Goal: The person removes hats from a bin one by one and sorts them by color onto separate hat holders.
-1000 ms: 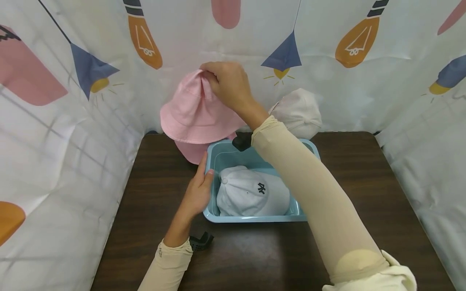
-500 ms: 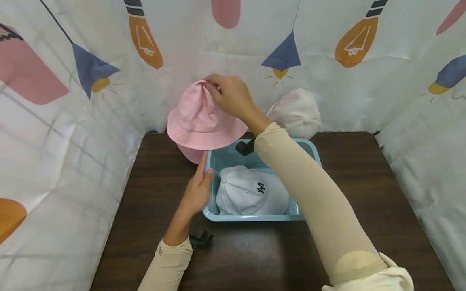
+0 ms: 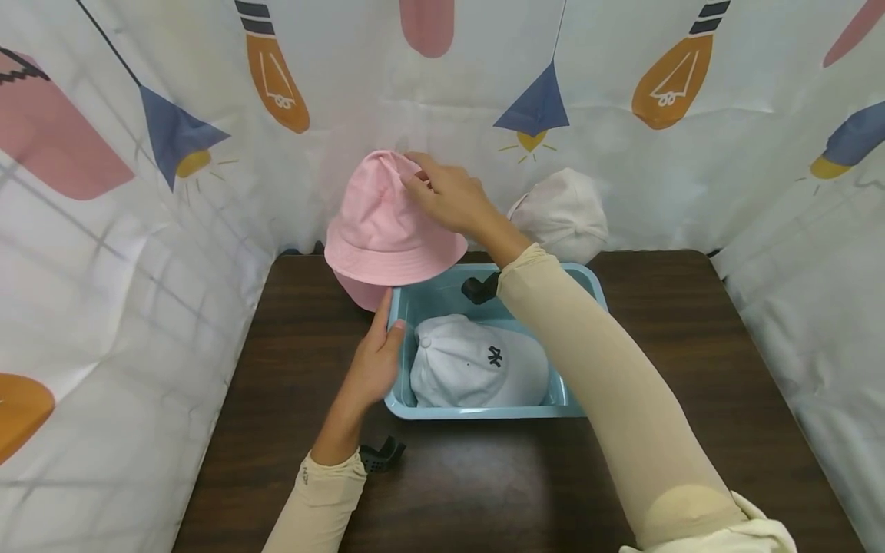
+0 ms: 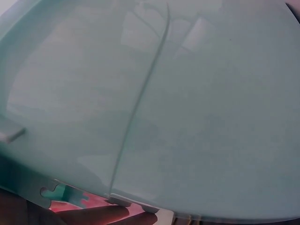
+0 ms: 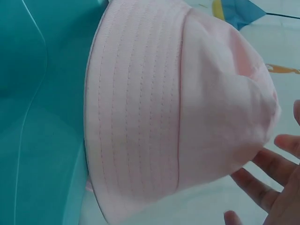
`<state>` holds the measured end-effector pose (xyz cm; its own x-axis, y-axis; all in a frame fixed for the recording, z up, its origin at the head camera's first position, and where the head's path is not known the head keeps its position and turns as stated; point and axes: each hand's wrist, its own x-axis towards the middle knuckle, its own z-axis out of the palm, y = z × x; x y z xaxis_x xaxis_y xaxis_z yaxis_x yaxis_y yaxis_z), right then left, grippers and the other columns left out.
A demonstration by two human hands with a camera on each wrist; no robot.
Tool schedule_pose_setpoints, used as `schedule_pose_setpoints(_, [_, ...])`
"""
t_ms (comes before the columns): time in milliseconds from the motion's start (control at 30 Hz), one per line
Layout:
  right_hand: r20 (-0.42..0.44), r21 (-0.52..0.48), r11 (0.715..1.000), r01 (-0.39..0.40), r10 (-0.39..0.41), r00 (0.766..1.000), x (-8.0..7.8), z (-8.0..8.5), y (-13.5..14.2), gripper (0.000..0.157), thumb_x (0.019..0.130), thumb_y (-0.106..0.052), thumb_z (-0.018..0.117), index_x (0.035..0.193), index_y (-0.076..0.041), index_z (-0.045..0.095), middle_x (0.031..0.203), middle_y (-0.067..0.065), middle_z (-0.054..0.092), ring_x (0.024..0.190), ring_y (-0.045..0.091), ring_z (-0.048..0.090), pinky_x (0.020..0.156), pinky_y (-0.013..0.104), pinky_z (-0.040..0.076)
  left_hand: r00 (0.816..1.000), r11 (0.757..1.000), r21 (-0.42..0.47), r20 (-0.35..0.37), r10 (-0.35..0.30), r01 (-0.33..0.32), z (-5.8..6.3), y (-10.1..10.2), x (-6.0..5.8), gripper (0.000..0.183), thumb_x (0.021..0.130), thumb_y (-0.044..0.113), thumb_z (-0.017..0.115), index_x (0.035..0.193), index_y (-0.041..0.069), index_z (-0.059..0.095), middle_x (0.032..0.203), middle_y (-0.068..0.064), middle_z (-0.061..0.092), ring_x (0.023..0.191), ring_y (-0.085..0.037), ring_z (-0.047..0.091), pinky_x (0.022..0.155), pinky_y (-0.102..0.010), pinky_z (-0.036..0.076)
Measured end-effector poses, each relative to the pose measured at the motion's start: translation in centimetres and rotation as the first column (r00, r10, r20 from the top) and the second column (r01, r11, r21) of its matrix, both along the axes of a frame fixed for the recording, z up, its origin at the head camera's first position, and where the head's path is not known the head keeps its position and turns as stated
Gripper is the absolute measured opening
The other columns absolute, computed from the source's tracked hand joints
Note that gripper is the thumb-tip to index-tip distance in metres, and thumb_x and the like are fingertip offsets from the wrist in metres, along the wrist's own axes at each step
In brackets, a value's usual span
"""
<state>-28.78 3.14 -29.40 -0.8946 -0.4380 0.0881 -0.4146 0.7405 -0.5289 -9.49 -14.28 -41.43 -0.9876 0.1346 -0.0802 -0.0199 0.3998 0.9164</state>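
A pink bucket hat (image 3: 387,223) sits at the back left, on top of another pink piece of headwear (image 3: 359,292) that shows only at its lower edge. My right hand (image 3: 452,192) is at the right side of its crown. In the right wrist view the fingers (image 5: 255,187) are spread loosely, the tips right at the pink cloth. My left hand (image 3: 373,365) holds the left rim of a light blue plastic bin (image 3: 477,413), thumb at the rim and fingers along the outer wall. A white baseball cap (image 3: 477,365) with a dark logo lies in the bin.
An off-white cap (image 3: 563,215) stands behind the bin, against the printed curtain (image 3: 429,100). The dark wooden table (image 3: 691,346) has curtain on its left, back and right sides. My right forearm crosses over the bin's right part.
The pink bucket hat has come down and slightly right onto the pink headwear below it. My right hand has let go of its crown and shifted right. My left hand stays put.
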Motion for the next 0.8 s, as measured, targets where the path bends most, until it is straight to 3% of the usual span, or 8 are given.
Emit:
schedule_pose_setpoints(133, [0.005,-0.097,0.991,0.091,-0.091,0.996,0.6,0.0,1.5,0.055,0.109,-0.05,0.032,0.159,-0.029,0.034,0.145,-0.001,0.061,0.129,0.018,0.06,0.11,0.045,0.044,1.0,1.0,0.008,0.009,-0.009,0.009,-0.1,0.1,-0.1,0.06,0.113,0.031,0.032,0.165,0.033,0.002,0.172,0.001,0.009,0.157,-0.026,0.017,0.126,-0.056,0.016])
schedule_pose_setpoints(233, [0.094,-0.216,0.947,0.237,-0.221,0.971,1.2,-0.2,2.7,0.051,0.108,-0.052,0.036,0.149,-0.023,0.048,0.131,0.002,0.07,0.113,0.019,0.068,0.099,0.039,0.052,0.999,0.999,0.029,0.044,-0.016,0.015,0.1,-0.1,-0.3,0.062,0.112,0.032,0.033,0.165,0.035,0.001,0.172,0.001,0.009,0.158,-0.027,0.015,0.126,-0.057,0.015])
schedule_pose_setpoints(300, [0.223,-0.24,0.912,0.334,-0.283,0.933,1.6,-0.6,3.4,0.053,0.107,-0.056,0.036,0.143,-0.02,0.053,0.122,0.004,0.072,0.104,0.021,0.07,0.095,0.039,0.052,0.996,0.998,0.063,0.078,-0.034,0.029,0.2,-0.3,-0.5,0.063,0.112,0.033,0.034,0.164,0.037,0.0,0.172,0.0,0.009,0.157,-0.028,0.015,0.125,-0.059,0.016])
schedule_pose_setpoints(367, [0.355,-0.221,0.896,0.385,-0.294,0.887,1.9,-1.2,4.0,0.056,0.107,-0.057,0.036,0.139,-0.016,0.055,0.117,0.006,0.073,0.099,0.024,0.068,0.095,0.041,0.051,0.991,0.994,0.104,0.118,-0.057,0.045,0.3,-0.9,-0.7,0.063,0.112,0.033,0.035,0.164,0.036,0.001,0.172,-0.005,0.013,0.155,-0.032,0.02,0.123,-0.061,0.019])
schedule_pose_setpoints(467, [0.513,-0.146,0.913,0.38,-0.258,0.818,2.2,-2.5,4.8,0.064,0.107,-0.059,0.031,0.143,-0.011,0.052,0.125,0.011,0.069,0.109,0.028,0.063,0.104,0.047,0.046,0.984,0.984,0.172,0.157,-0.082,0.055,0.5,-1.9,-1.1,0.061,0.112,0.034,0.035,0.166,0.029,0.007,0.17,-0.009,0.019,0.154,-0.034,0.024,0.123,-0.062,0.02])
schedule_pose_setpoints(633, [0.642,-0.122,0.92,0.373,-0.213,0.736,2.6,-4.6,5.1,0.072,0.107,-0.061,0.029,0.152,-0.007,0.043,0.14,0.014,0.059,0.121,0.032,0.06,0.112,0.05,0.041,0.976,0.969,0.247,0.209,-0.054,0.001,1.0,-3.4,-2.1,0.061,0.111,0.04,0.037,0.164,0.014,0.019,0.166,-0.014,0.028,0.152,-0.039,0.031,0.119,-0.067,0.025])
schedule_pose_setpoints(733, [0.653,-0.139,0.914,0.382,-0.206,0.729,2.8,-5.0,4.9,0.07,0.107,-0.058,0.035,0.153,-0.005,0.043,0.143,0.013,0.056,0.121,0.031,0.06,0.113,0.047,0.042,0.975,0.954,0.299,0.219,-0.038,-0.03,0.9,-3.7,-3.0,0.061,0.11,0.04,0.041,0.16,0.007,0.028,0.159,-0.017,0.04,0.144,-0.037,0.044,0.115,-0.06,0.038])
schedule_pose_setpoints(800, [0.618,-0.158,0.913,0.375,-0.205,0.759,2.9,-5.3,4.7,0.061,0.107,-0.052,0.042,0.144,-0.004,0.05,0.136,0.012,0.059,0.115,0.029,0.061,0.107,0.044,0.046,0.978,0.937,0.345,0.206,-0.018,-0.055,0.7,-3.7,-3.6,0.059,0.109,0.04,0.046,0.154,0.003,0.037,0.149,-0.014,0.05,0.135,-0.03,0.054,0.111,-0.048,0.047])
